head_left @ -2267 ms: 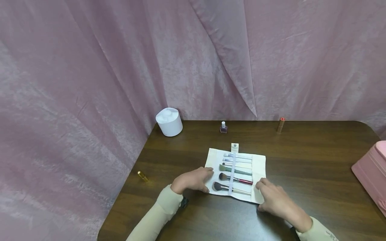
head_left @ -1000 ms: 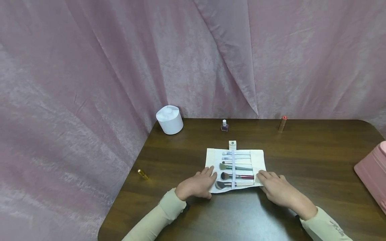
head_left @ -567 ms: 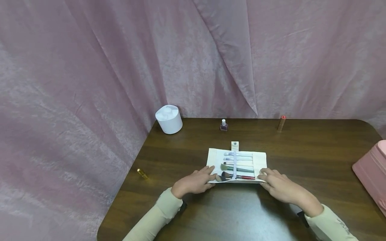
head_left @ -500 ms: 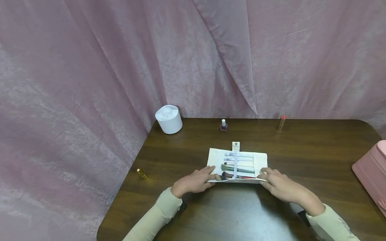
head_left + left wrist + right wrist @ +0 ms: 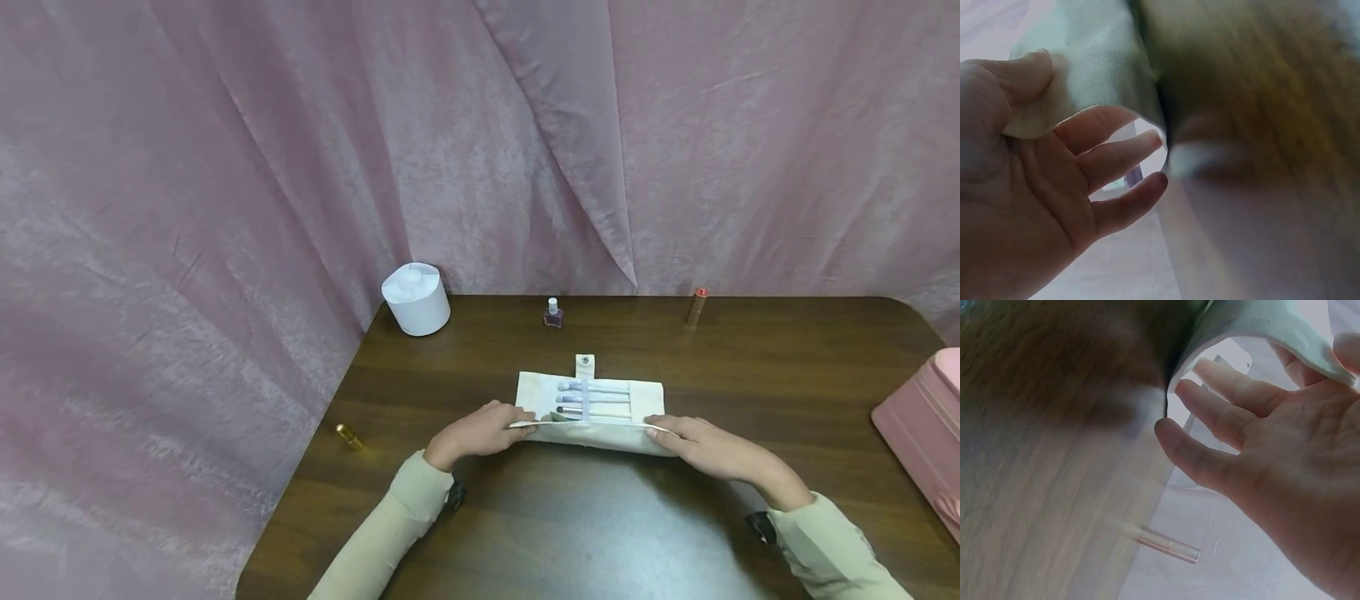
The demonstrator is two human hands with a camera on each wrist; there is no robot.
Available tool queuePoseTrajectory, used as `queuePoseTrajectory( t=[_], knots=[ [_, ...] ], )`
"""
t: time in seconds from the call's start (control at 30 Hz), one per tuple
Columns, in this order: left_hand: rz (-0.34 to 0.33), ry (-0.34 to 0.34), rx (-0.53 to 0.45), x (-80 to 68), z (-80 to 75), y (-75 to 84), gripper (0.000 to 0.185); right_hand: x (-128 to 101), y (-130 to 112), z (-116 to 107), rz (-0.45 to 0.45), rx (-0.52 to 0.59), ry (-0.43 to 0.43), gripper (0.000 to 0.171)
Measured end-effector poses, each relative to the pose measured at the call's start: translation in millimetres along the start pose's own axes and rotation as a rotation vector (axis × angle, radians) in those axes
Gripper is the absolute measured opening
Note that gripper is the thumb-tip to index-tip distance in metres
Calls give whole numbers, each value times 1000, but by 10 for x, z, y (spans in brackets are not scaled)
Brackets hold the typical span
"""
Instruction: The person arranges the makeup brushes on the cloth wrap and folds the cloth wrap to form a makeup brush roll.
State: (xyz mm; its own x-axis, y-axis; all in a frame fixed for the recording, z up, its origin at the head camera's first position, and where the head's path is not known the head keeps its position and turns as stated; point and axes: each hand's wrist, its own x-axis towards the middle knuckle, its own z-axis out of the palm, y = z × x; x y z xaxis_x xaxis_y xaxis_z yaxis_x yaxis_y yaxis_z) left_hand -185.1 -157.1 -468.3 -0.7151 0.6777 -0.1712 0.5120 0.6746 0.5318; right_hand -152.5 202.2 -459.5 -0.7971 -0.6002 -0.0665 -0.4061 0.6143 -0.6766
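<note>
A cream fabric brush roll [image 5: 592, 417] lies near the middle of the dark wooden table [image 5: 750, 392], its near edge lifted and folded over towards the far side. The left hand [image 5: 480, 433] pinches the near left corner of the fabric between thumb and curled fingers [image 5: 1116, 156]; the right hand [image 5: 705, 446] pinches the near right corner likewise, thumb on the outside, fingers [image 5: 1235, 394] tucked under the fold. In the part of the roll that is open, three pale-handled makeup brushes [image 5: 592, 398] lie side by side under a lilac elastic strap [image 5: 585, 396]; a snap tab [image 5: 585, 363] sticks out at the far edge. Along the back of the table stand a white lidded canister [image 5: 416, 298], a small nail polish bottle [image 5: 552, 313] and a lipstick [image 5: 697, 307]. A gold tube [image 5: 348, 436] lies near the left edge, and a pink case [image 5: 922, 433] sits at the right.
</note>
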Motion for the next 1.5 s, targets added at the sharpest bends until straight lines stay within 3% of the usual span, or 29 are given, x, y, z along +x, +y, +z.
queuePoseTrajectory(
  t=[0.17,0.37,0.63,0.97,1.2,1.5],
  knots=[
    [-32,-3,-48,27,-22,-3,21,11,60,-36,-75,-49,-1,46],
    [-41,9,-86,39,-55,-3,27,73,125,-82,-82,43,22,29],
    [-88,62,-136,55,-79,-45,43,146,115,-117,-43,71,36,26],
    [-162,133,-143,172,-124,-81,39,277,118,-167,15,2,91,28],
    [-168,169,-69,295,-163,-73,40,362,166,-181,30,-24,112,29],
    [-218,164,35,443,-151,-55,12,480,227,-142,55,-58,161,21]
  ],
)
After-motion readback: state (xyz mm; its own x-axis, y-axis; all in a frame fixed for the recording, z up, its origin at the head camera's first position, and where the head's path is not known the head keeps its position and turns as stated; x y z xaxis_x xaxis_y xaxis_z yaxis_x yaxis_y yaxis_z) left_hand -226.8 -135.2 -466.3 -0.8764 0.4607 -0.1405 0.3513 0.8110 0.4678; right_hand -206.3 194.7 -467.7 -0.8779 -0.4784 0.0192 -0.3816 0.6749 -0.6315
